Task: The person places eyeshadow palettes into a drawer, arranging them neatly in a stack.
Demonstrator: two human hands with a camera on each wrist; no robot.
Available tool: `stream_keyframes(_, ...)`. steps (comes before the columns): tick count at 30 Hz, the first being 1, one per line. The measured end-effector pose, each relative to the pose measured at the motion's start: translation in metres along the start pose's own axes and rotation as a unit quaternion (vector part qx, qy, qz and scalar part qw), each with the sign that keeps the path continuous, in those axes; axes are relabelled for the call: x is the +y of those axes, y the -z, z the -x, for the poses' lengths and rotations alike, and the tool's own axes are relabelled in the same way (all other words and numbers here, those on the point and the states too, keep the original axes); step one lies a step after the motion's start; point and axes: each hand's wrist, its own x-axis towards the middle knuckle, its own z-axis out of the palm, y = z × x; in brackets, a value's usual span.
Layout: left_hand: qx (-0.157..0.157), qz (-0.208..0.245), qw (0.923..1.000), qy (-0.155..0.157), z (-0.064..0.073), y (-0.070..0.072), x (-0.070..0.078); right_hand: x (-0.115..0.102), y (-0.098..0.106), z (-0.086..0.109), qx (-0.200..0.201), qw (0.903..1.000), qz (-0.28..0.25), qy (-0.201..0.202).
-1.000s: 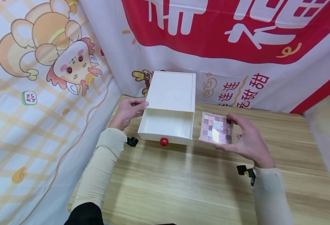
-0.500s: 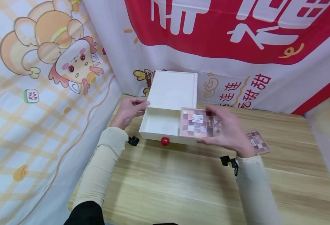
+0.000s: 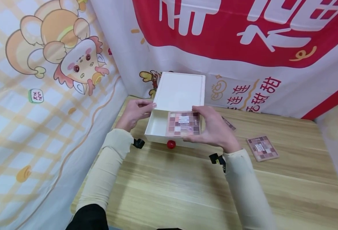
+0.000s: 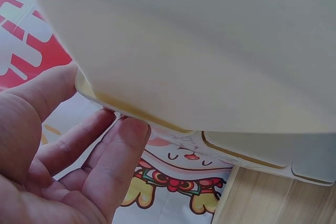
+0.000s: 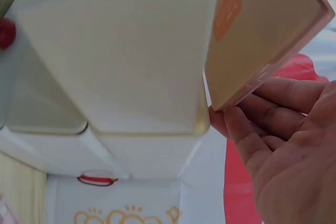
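A small white drawer box [image 3: 181, 91] stands on the table with its drawer [image 3: 156, 126] pulled out toward me, a red round knob [image 3: 171, 144] on the front. My left hand [image 3: 135, 114] holds the box at its left front edge, fingertips against the side in the left wrist view. In my right hand [image 3: 216, 131] is a pink eyeshadow palette [image 3: 183, 124], gripped by its right end. The palette overlaps the right part of the drawer in the head view. Seen from the right wrist, its underside [image 5: 262, 40] is tilted and bears an orange label.
Right of the box, one more palette [image 3: 262, 148] lies flat on the wooden table [image 3: 169, 188]. Part of another [image 3: 228, 123] shows behind my right hand. A printed cloth [image 3: 229, 73] hangs right behind the box, and a patterned one [image 3: 53, 127] at the left.
My right hand has carried the palette leftward from beside the box to over the open drawer, uncovering the palettes on the table. The left hand stays at the box edge.
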Motion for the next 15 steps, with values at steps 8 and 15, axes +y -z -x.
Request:
stream_keyframes(8, 0.0, 0.001, 1.0, -0.004, -0.001, 0.0, 0.0, -0.019, -0.01, -0.012, -0.001, 0.9995, 0.027, -0.018)
stream_keyframes(15, -0.003, 0.007, 1.0, -0.006, -0.002, 0.001, -0.002, -0.037, -0.026, -0.02, -0.002, 0.9943, 0.098, -0.043)
